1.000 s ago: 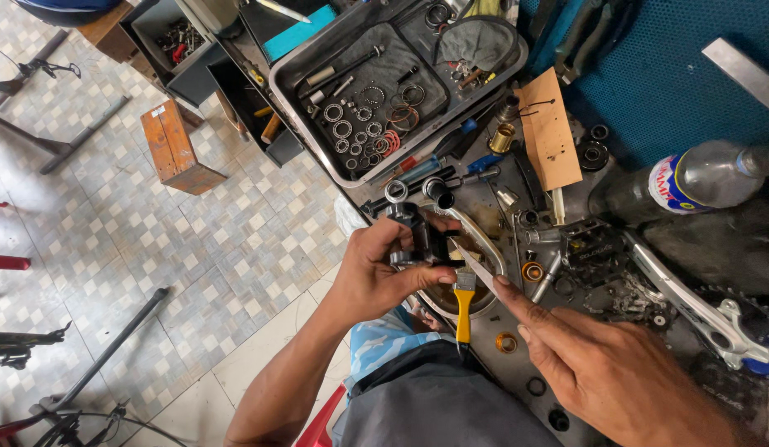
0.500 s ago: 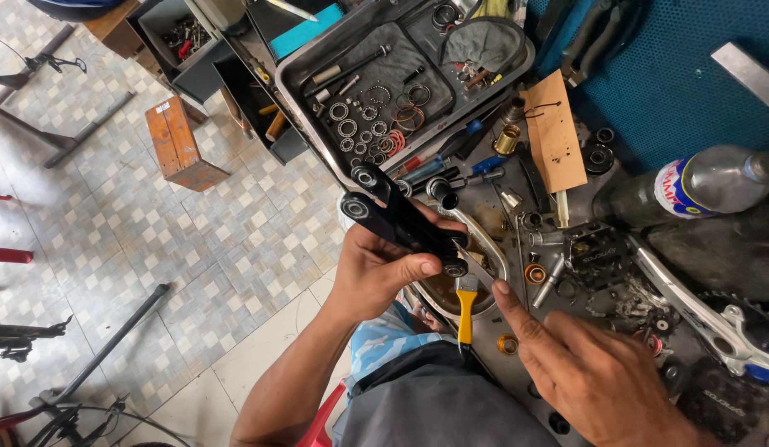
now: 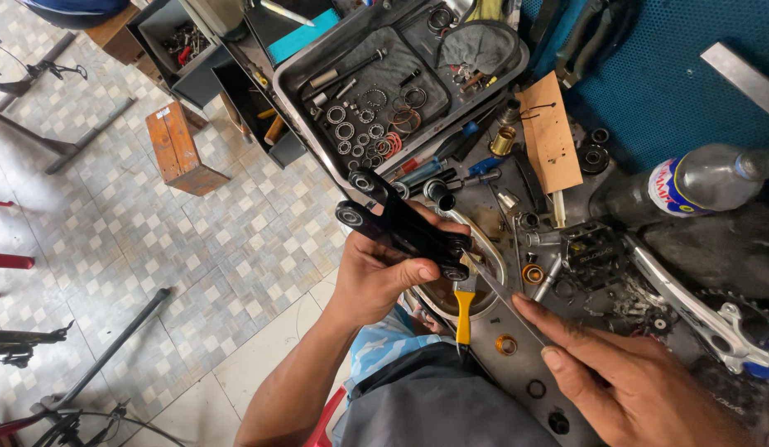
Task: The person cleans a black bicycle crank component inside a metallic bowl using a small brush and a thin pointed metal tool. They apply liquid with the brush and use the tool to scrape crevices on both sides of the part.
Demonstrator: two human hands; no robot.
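My left hand [image 3: 374, 277] grips a black metal linkage part [image 3: 398, 225] with round bearing eyes at its ends, holding it slanted above the bench edge. My right hand [image 3: 629, 381] is at the lower right, its index finger stretched along a thin grey metal tool [image 3: 504, 294]. That tool's tip reaches the lower bearing eye of the black part. A yellow-handled tool [image 3: 463, 313] lies just below the part, between my two hands.
Behind the part, a metal tray [image 3: 314, 62] holds several rings, bearings and small tools. A plastic bottle [image 3: 699, 182], a cardboard piece [image 3: 550, 132], a silver crank arm [image 3: 691, 310] and loose bearings crowd the bench. A wooden block [image 3: 179, 151] stands on the tiled floor.
My left hand has turned and raised the black part, so its long arm now sticks out up and left. My right hand has shifted slightly right and down.
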